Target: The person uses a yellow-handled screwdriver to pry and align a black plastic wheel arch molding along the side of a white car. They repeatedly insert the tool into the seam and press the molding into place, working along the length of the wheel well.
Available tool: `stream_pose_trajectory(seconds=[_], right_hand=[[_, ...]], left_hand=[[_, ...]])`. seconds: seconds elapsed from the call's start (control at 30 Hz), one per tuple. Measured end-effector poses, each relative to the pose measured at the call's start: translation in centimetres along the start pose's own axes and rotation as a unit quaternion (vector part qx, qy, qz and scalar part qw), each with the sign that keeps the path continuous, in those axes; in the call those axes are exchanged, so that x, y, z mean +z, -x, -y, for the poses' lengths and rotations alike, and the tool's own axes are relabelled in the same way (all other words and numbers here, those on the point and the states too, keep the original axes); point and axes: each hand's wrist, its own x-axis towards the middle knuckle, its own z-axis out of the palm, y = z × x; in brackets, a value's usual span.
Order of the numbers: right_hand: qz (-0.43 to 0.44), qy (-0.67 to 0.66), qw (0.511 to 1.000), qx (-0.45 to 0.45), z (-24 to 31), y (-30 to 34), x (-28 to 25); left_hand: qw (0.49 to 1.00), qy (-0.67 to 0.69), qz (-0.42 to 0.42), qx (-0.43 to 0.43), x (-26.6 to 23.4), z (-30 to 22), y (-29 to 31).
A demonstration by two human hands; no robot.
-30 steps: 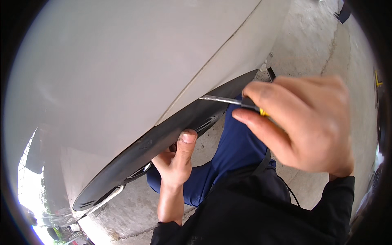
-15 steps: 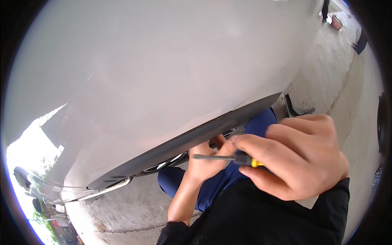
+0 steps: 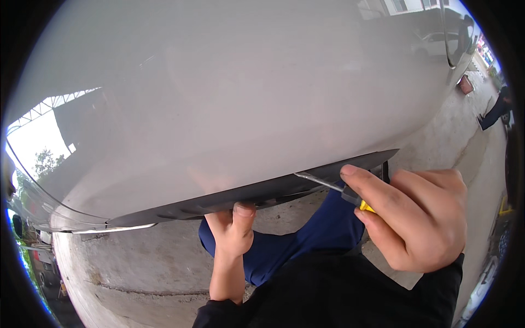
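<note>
A pale grey, glossy car body panel fills the upper part of the view, with a long black plastic trim strip along its lower edge. My right hand grips a flat-blade screwdriver with a black and yellow handle. Its blade slants up to the left, and the tip meets the seam between panel and strip. At the strip's lower edge is my left hand, thumb against the edge and the other fingers partly hidden behind it.
My knees in blue trousers are bent under the panel's edge, above a concrete floor. At the far right a person in dark clothes is partly visible, near a reddish block-like object.
The screwdriver's tip has moved up and right, from in front of my left hand to the seam. My left hand has shifted left along the strip. The view has turned, showing more at right.
</note>
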Motion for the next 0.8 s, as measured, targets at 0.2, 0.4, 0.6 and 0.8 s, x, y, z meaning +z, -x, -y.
stream_pose_trajectory(seconds=[0.2,0.4,0.6,0.8], right_hand=[[0.035,0.098,0.992,0.075,4.7,-2.0,-0.9],[0.066,0.125,0.984,0.107,4.1,-0.6,-1.9],[0.074,0.135,0.973,0.172,3.6,0.9,-2.1],[0.039,0.098,0.977,0.185,2.4,2.0,-0.8]], left_hand=[[0.998,0.05,0.035,0.015,0.0,0.6,-0.7],[0.985,0.165,-0.056,-0.019,0.6,0.5,0.0],[0.982,0.18,-0.058,-0.002,0.8,1.7,0.3],[0.989,0.117,-0.084,-0.037,0.4,1.3,0.5]])
